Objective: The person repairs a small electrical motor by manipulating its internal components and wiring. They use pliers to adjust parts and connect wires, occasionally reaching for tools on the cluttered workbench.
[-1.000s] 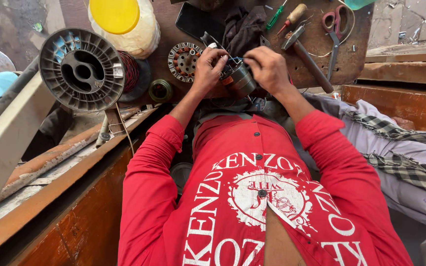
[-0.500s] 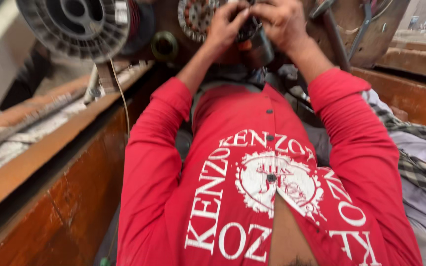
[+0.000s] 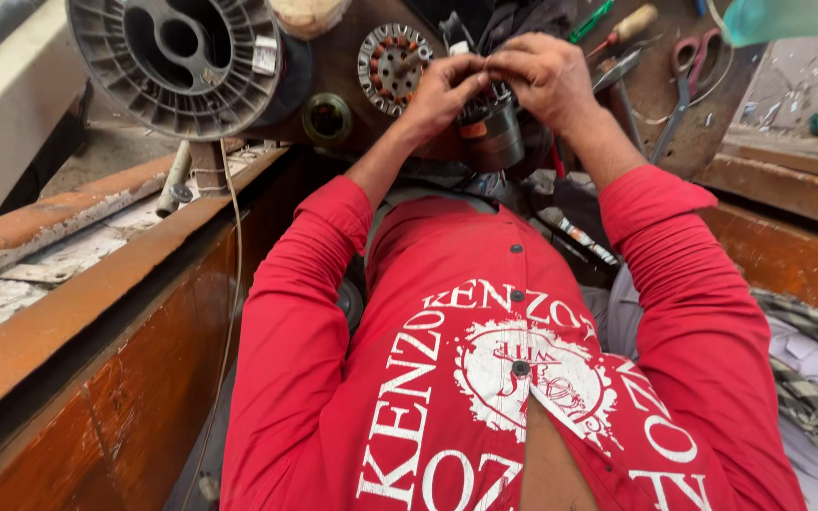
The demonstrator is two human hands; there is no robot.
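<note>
At the far edge of the dark work board (image 3: 352,71), both hands met over a small cylindrical motor part (image 3: 494,137), grey metal with an orange band. The left hand (image 3: 439,93) was curled, fingertips pinched together at the part's top; the right hand (image 3: 543,80) was curled over it from the other side, fingers closed on the top too. What exactly they pinched was too small to tell, likely fine wire. Risk, as a judgement: the cylinder looked steadied only by fingertips, so a hard tug could tip it off the board's edge toward the lap, or snap a thin strand. Just left lay a round stator core (image 3: 392,64), toothed metal with copper-coloured slots, and a small dark ring (image 3: 328,117). Further left stood a big grey ribbed plastic spool (image 3: 177,57); a thin wire (image 3: 237,284) hung from it and could snag a red sleeve. On the right were scissors (image 3: 688,71) with red handles and a wooden-handled tool (image 3: 622,28). Worn brown wooden planks (image 3: 78,322) were alongside.
</note>
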